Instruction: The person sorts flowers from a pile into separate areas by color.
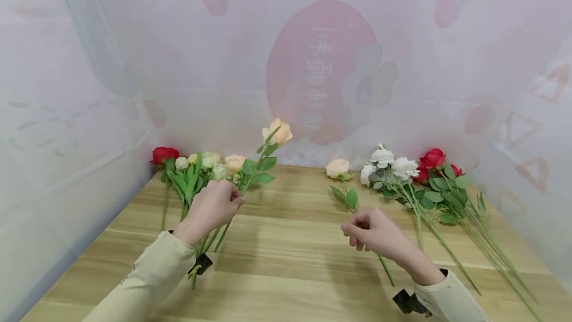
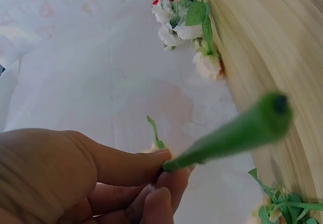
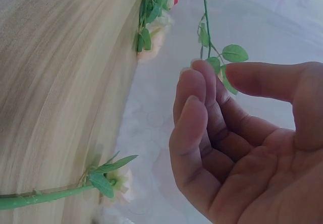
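My left hand pinches the stem of a peach rose between thumb and fingers, its bloom tilted up and to the right. In the left wrist view the cut end of the green stem points toward the camera. My right hand is raised over the table with loosely bent fingers and nothing between them; the right wrist view shows its bare palm. Below and behind it lies a second peach rose, its stem partly hidden by the hand.
On the wooden table, a red rose and a group of pale flowers lie at the left, partly behind my left hand. White roses and red roses lie at the right. A printed cloth hangs behind.
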Motion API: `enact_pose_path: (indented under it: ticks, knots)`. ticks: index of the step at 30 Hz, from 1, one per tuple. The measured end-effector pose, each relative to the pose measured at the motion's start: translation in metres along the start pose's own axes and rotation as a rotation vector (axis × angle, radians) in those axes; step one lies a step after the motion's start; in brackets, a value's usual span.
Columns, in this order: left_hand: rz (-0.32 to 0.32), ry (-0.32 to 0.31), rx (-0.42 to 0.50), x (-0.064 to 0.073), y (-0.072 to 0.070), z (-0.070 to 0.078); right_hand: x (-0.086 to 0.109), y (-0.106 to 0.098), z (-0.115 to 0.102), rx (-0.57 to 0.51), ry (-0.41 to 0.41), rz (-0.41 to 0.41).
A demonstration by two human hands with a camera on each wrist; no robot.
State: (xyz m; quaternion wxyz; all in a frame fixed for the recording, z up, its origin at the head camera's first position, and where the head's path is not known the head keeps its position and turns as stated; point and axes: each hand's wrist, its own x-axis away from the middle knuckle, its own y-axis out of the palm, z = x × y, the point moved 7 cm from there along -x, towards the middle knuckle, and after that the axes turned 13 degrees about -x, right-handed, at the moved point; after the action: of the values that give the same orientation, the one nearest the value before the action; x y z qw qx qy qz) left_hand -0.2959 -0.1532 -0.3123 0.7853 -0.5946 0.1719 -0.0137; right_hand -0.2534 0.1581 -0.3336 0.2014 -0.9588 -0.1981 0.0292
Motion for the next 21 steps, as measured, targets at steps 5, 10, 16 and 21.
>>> enact_pose_path:
  ticks: [5,10,16,21]
  knots:
    - [0.061,0.055,0.087,-0.001,-0.005,0.009,0.000,-0.001,0.000,0.000,-0.001,-0.001]
    - [0.065,0.068,0.306,0.000,-0.003,0.019,0.000,0.002,-0.001,-0.011,-0.003,-0.019]
    - [0.022,0.033,0.519,0.006,0.008,0.034,0.001,0.006,-0.002,-0.039,0.004,-0.023]
    - [-0.013,0.038,0.683,0.014,0.016,0.048,0.001,0.010,-0.006,-0.090,-0.003,-0.010]
